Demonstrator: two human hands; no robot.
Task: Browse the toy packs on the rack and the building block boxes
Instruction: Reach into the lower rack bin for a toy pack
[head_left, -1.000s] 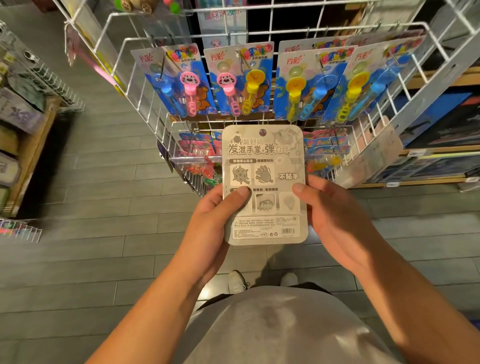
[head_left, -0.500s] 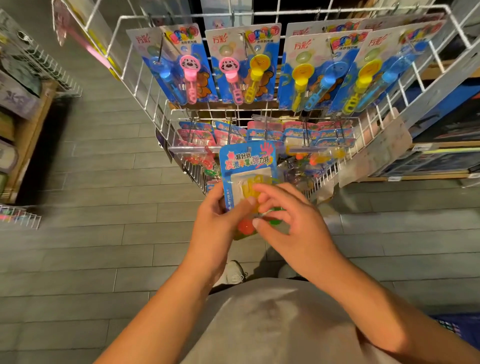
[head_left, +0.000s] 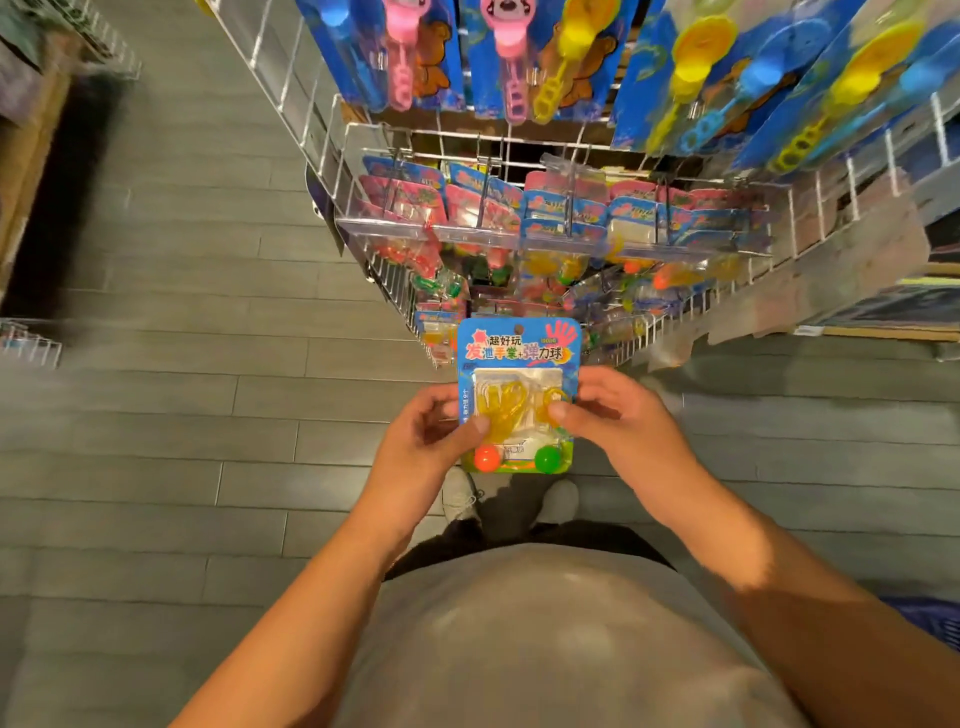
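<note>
We are holding one toy pack (head_left: 518, 395) in the lower middle of the frame, in front of the wire rack (head_left: 332, 171) that fills the upper right, so by our reading the browsing is under way but far from finished. The left hand (head_left: 423, 441) takes the pack's left edge, its thumb laid over the clear blister and its fingers curled behind; the right hand (head_left: 618, 415) pinches the right edge the same way, so each grip is closed around the card and neither is free. The pack faces up toward the camera, printed front showing: a blue header with red and yellow lettering at the top, a yellow jelly hand under the blister, and an orange ball (head_left: 487, 459) and a green ball (head_left: 547, 459) at the bottom. Its long axis runs up and down the frame, hang-hole end pointing away from us toward the rack, ball end toward our body. Left to do, we judge: many packs remain on the rack, among them the bubble wand cards (head_left: 524, 57) along the top of the frame and the small carded packs (head_left: 566, 218) in the middle tier. Building block boxes we cannot make out anywhere in this view; dark blurred shelving at the right edge may hold them, but we cannot tell.
</note>
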